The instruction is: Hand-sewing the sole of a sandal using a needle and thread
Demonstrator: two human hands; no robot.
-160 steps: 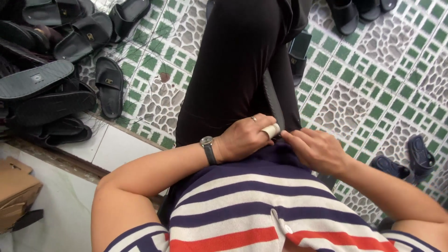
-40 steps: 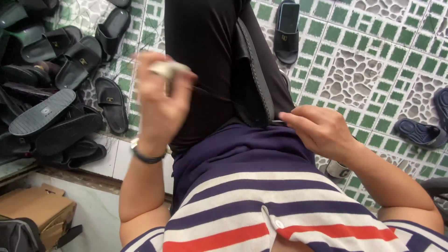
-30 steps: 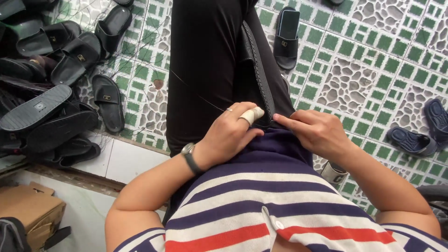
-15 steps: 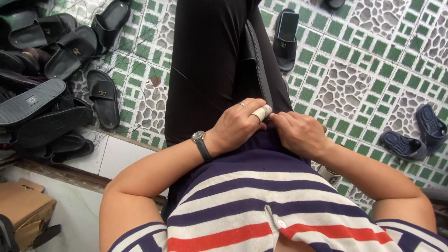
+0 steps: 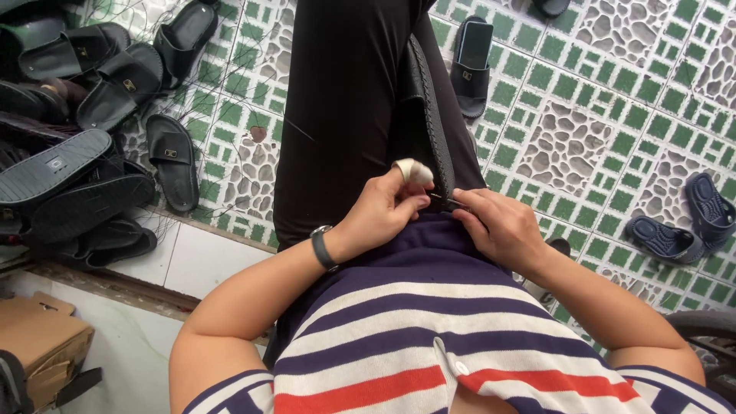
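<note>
both sets of fingers are pinched shut close against the striped shirt (image 5: 429, 337), the left hand (image 5: 387, 215) with its taped finger (image 5: 412, 170) on what looks like a needle, the right hand (image 5: 498, 226) gripping the black sandal sole (image 5: 429, 115) just beyond on the lap, so a slipped push could prick a fingertip or drop the sole to the tiled floor (image 5: 583, 146) further out

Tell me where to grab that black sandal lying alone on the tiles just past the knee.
Take the black sandal by its long side edges, coming from above: it lies flat, sole down, apart from other things. The strap across its front is another possible grip.
</note>
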